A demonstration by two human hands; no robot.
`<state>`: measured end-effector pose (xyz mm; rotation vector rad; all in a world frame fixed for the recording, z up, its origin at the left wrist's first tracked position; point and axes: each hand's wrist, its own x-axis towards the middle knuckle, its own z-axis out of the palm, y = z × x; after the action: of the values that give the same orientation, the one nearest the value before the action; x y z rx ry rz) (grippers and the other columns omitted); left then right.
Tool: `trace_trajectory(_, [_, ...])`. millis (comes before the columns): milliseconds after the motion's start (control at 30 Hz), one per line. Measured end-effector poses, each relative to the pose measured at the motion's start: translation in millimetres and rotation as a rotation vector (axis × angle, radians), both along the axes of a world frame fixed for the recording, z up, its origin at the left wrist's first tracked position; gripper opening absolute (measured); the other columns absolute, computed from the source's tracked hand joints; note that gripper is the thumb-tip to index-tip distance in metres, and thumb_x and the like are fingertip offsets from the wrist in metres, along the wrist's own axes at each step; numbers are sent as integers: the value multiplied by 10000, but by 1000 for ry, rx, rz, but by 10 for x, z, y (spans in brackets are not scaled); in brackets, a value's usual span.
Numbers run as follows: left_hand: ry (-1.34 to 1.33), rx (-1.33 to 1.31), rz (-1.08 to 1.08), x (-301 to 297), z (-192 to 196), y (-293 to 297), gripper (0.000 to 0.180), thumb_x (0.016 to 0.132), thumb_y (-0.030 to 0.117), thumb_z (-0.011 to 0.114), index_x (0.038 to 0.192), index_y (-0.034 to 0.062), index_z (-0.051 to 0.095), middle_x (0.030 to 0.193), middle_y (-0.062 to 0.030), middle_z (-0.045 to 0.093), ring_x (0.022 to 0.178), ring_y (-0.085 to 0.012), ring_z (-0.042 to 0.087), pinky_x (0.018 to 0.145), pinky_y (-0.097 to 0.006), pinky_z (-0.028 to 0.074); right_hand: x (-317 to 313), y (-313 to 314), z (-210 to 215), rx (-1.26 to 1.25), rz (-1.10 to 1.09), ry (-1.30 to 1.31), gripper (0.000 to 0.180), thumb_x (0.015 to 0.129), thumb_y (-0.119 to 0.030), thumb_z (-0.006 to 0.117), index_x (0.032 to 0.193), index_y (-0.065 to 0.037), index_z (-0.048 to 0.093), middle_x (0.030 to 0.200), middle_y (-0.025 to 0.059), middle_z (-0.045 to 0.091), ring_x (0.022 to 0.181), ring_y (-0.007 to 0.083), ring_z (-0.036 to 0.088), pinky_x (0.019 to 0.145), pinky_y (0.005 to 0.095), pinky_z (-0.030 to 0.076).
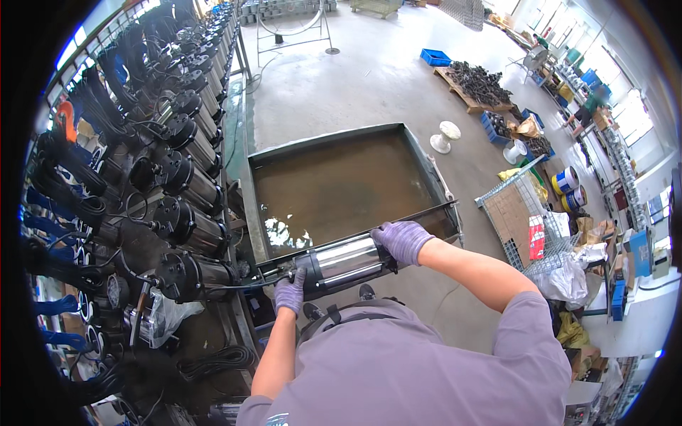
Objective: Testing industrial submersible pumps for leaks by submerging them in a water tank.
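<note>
A steel-bodied submersible pump with black ends lies on its side along the near edge of a water-filled tank. My left hand, in a purple glove, is closed on the pump's left end, where a black cable runs off to the left. Around the right end closes my right hand, gloved alike, its fingertips partly hidden. Brownish water fills the tank beyond the pump.
Rows of similar pumps with coiled black cables stand close on my left. A wrench rests on the tank's right rim. Farther right are a white spool, a wire cart and a pallet of dark parts.
</note>
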<state>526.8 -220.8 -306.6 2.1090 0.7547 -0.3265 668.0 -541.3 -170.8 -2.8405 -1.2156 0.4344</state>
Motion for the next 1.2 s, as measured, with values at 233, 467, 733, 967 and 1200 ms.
trace_trajectory(233, [-62, -13, 5, -71, -108, -2, 942, 855, 842, 573, 1141, -40, 740, 1116, -315, 717, 1132, -488, 648, 978, -501, 489, -26, 105, 145, -143, -95, 72, 200, 926, -133, 634, 1117, -85, 667, 1048, 201, 709, 986, 376, 722, 834, 480, 592])
trace_trajectory(467, [64, 116, -17, 37, -155, 23, 1081, 833, 877, 545, 1184, -136, 681, 1236, -393, 642, 1223, -516, 594, 1044, -512, 471, 80, -41, 155, -142, 200, -40, 339, 761, -150, 820, 1079, -131, 702, 1186, 111, 645, 1100, 319, 674, 899, 455, 583])
trace_trajectory(733, [-51, -6, -15, 42, -55, 9, 974, 837, 861, 576, 1154, -47, 732, 1120, -312, 722, 1143, -487, 648, 969, -504, 492, 68, 119, 89, -148, -168, 95, 326, 1014, -318, 583, 1236, -92, 658, 1027, 186, 735, 996, 361, 724, 871, 473, 575])
trace_trajectory(967, [-110, 68, 13, -33, -247, 13, 1038, 824, 895, 551, 1029, -107, 729, 999, -336, 718, 1008, -507, 662, 913, -508, 494, 18, 78, -123, 5, -457, 271, 454, 1032, -394, 553, 1358, -80, 600, 1111, 221, 742, 1060, 395, 705, 933, 501, 543])
trace_trajectory(1200, [38, 43, -14, 12, -237, 72, 1004, 831, 869, 574, 1206, -51, 717, 1179, -316, 710, 1177, -481, 638, 1011, -494, 478, 163, -198, 150, -64, 250, -35, 429, 825, -93, 754, 1239, -185, 691, 1239, 73, 676, 1082, 310, 693, 936, 438, 585])
